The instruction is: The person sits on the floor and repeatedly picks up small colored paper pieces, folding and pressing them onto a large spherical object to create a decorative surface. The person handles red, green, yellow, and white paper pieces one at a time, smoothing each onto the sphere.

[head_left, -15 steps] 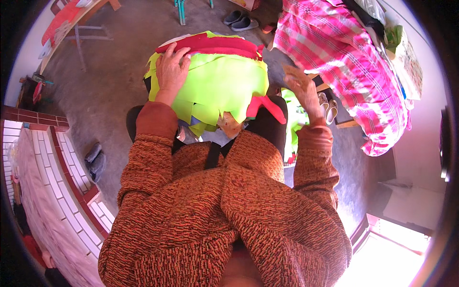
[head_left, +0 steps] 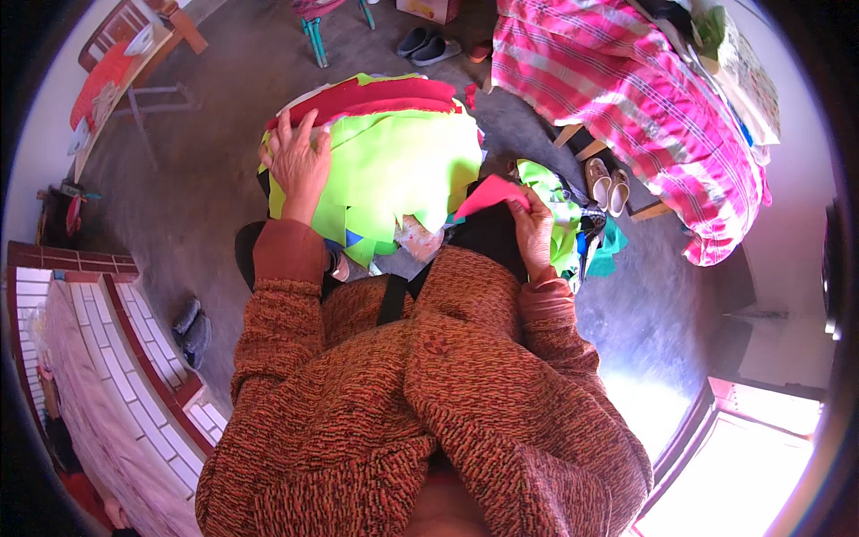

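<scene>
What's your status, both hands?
Left hand spread on lime-green pile. Right hand pinching pink-red piece. Green scraps close beside right hand.

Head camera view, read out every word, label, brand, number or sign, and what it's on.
No text can be read.
Yellow-green pile: no lettering visible.
Pink piece in the right hand: none visible.
Box at the top edge: any print is too small to read.

Home room: pink-and-white plaid cloth cover point(head_left: 608, 112) over wooden-legged furniture point(head_left: 650, 211), far right; dark slip-on shoes point(head_left: 436, 51), far; soft grey fabric slippers point(head_left: 194, 335), left.
</scene>
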### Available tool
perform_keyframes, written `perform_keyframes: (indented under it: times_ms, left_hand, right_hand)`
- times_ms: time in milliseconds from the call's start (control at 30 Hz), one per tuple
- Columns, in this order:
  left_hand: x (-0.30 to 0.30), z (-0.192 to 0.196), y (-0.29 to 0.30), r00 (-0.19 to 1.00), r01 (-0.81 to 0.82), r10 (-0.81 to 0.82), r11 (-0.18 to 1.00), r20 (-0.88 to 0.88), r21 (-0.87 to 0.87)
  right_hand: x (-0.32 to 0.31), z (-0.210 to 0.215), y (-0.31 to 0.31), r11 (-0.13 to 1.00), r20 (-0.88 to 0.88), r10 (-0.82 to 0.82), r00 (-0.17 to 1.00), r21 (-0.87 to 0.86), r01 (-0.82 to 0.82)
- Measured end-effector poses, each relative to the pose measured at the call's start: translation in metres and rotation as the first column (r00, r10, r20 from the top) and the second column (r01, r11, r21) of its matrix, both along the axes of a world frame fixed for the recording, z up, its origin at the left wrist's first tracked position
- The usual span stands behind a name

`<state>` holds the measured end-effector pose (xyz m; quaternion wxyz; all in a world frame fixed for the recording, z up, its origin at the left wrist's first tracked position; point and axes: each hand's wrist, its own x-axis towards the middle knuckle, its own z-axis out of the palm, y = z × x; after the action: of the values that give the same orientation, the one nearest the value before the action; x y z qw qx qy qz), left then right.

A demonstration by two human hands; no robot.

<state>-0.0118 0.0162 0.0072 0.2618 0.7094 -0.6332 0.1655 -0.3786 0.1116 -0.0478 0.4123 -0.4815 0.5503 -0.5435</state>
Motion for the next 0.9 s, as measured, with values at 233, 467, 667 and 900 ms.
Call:
perform_keyframes:
  times_ms: [233,467,667,900]
  left_hand:
    - [-0.046,0.01,0.05,0.925,0.268,-0.317,0.936,-0.212,-0.227]
    - [-0.137,0.047,0.107,0.431,0.716,-0.726,0.637,-0.536,-0.287]
    - [-0.149,0.032,0.115,0.113,0.82,-0.324,0.565,-0.939,-0.096]
    - [-0.139,0.012,0.109,0.073,0.801,-0.337,0.58,-0.939,-0.146]
  right_hand:
    - [0.008,0.043,0.017,0.972,0.782,0.226,0.581,-0.145,-0.182]
    - [0.034,0.043,0.022,0.947,0.776,0.28,0.565,-0.126,-0.295]
    - [0.053,0.046,0.033,0.946,0.67,0.295,0.681,-0.106,-0.306]
    - [0.063,0.049,0.032,0.967,0.522,0.255,0.814,-0.157,-0.202]
